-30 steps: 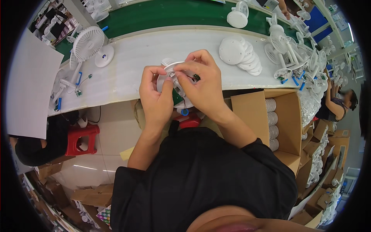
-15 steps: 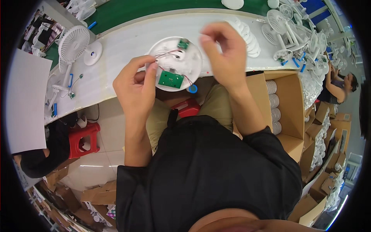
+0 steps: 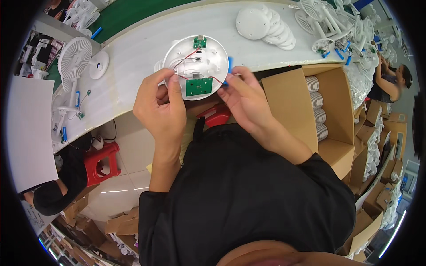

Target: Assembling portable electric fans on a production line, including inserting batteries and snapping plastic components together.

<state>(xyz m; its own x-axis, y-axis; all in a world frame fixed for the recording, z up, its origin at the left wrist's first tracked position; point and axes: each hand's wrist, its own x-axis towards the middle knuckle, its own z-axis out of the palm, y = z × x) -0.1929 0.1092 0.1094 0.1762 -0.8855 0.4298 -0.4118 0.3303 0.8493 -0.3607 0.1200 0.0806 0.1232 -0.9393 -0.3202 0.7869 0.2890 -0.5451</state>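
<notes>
A round white fan base (image 3: 214, 55), its hollow inside facing up, is held over the table's near edge. A green circuit board (image 3: 198, 87) lies at its near side, and a smaller green board (image 3: 200, 42) sits at the far side. Red and dark wires (image 3: 188, 56) run between them. My left hand (image 3: 162, 104) is closed on the base's left rim, thumb and fingertips by the wires. At the right rim my right hand (image 3: 246, 97) closes its fingers round a blue cylindrical battery (image 3: 230, 65), slightly blurred and partly hidden by the base and fingers.
Overlapping white discs (image 3: 253, 23) lie at the back of the table. White fans (image 3: 75, 57) and loose blue batteries stand at both sides. An opened cardboard box (image 3: 288, 104) with stacked ringed parts is at my right. Red stools (image 3: 103, 164) are below the table.
My right hand has come down from above the table to the base's right rim and taken the blue battery. The base has moved slightly left and away. The disc stack is now uncovered.
</notes>
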